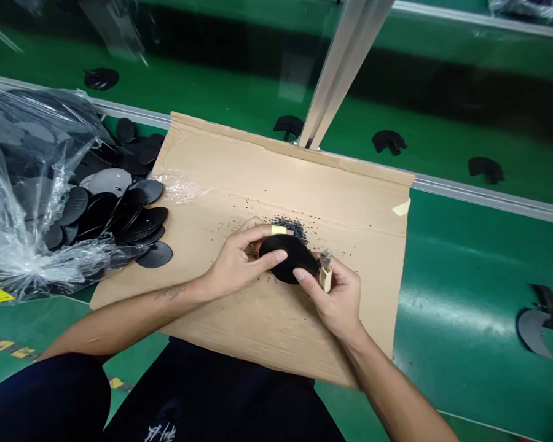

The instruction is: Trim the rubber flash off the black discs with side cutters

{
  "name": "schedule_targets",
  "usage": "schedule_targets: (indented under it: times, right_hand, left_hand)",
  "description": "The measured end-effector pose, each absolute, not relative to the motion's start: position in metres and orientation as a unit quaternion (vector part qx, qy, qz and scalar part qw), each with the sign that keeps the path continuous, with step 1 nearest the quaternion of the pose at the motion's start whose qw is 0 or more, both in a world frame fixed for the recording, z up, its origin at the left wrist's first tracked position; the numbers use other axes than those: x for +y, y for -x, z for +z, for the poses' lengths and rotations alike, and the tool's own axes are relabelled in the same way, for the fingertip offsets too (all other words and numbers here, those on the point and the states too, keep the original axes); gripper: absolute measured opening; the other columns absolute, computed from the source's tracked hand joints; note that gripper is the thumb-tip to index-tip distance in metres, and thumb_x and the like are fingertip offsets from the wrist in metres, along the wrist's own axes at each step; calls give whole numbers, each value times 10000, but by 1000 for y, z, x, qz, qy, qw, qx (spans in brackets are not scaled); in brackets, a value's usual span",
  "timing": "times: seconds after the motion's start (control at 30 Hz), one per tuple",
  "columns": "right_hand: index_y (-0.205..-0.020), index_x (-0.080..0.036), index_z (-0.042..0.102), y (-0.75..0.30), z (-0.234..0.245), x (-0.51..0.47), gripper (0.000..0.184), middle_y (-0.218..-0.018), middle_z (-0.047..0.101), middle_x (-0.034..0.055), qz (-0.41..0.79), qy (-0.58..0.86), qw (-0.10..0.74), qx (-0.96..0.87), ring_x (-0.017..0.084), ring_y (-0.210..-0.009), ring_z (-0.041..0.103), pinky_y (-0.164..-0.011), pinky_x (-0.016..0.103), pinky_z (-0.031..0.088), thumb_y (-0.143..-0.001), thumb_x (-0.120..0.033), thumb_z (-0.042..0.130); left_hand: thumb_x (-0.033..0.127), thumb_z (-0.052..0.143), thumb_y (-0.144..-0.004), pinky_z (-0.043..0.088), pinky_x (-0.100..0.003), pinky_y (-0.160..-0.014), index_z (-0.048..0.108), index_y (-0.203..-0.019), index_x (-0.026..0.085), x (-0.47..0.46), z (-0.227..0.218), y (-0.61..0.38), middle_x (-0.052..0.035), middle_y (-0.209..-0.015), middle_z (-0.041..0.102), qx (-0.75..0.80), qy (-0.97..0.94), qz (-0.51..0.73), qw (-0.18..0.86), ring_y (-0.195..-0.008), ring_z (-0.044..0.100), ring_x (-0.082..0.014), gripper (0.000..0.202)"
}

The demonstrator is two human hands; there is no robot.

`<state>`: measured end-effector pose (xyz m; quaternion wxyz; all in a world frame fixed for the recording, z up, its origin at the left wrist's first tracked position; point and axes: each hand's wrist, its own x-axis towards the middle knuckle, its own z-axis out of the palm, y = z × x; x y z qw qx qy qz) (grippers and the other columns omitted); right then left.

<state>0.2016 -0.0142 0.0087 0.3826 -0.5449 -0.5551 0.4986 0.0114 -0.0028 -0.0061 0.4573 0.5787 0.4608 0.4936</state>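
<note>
My left hand (pixel 239 261) grips a black oval plastic part (pixel 289 255) over a sheet of cardboard (pixel 350 202); a yellow band wraps one fingertip. My right hand (pixel 338 298) is closed on a small trimming blade with a pale handle (pixel 325 273), and its forefinger rests on the part's edge. Black shavings (pixel 291 226) lie scattered on the cardboard just beyond the part.
A clear plastic bag (pixel 23 202) at the left spills several black oval parts (pixel 129 209) onto the cardboard. Beyond a metal rail (pixel 488 197), black trimmed parts (pixel 389 141) lie on a green belt. A metal post (pixel 341 67) rises behind. More black parts (pixel 541 316) lie at right.
</note>
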Motion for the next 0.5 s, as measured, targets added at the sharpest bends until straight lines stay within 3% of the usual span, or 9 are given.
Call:
schedule_targets:
  times: [0.1, 0.23, 0.37, 0.5]
  right_hand:
    - [-794, -212, 696, -202, 7, -15, 321, -636, 531, -16, 492, 542, 383, -564, 137, -585, 441, -540, 266, 421, -802, -526, 764]
    - [-847, -218, 717, -206, 6, -14, 270, -647, 584, -20, 482, 522, 381, -591, 136, -568, 488, -543, 270, 454, -837, -486, 751]
    - [-968, -240, 726, -210, 6, -10, 146, -875, 741, 23, 423, 458, 419, -659, 182, -747, 669, -704, 312, 554, -858, -323, 775]
    - [-1071, -251, 708, -215, 6, -5, 265, -1006, 770, 58, 350, 381, 462, -720, 217, -904, 720, -800, 357, 583, -834, -169, 793]
  left_hand:
    - [407, 734, -912, 596, -298, -857, 714, -1194, 202, -4, -7, -10, -84, -1123, 738, 453, -568, 478, 493, -1016, 704, -196, 349]
    - [448, 670, -952, 588, -250, -722, 743, -1034, 159, -4, -5, -7, -59, -917, 758, 422, -580, 441, 540, -830, 714, -168, 309]
    - [408, 657, -967, 568, -243, -722, 736, -995, 169, -3, 1, -1, -52, -895, 740, 422, -660, 432, 446, -820, 695, -157, 254]
    - [302, 644, -982, 556, -266, -725, 698, -1096, 170, -1, 4, 2, -69, -921, 712, 374, -773, 414, 301, -834, 671, -163, 183]
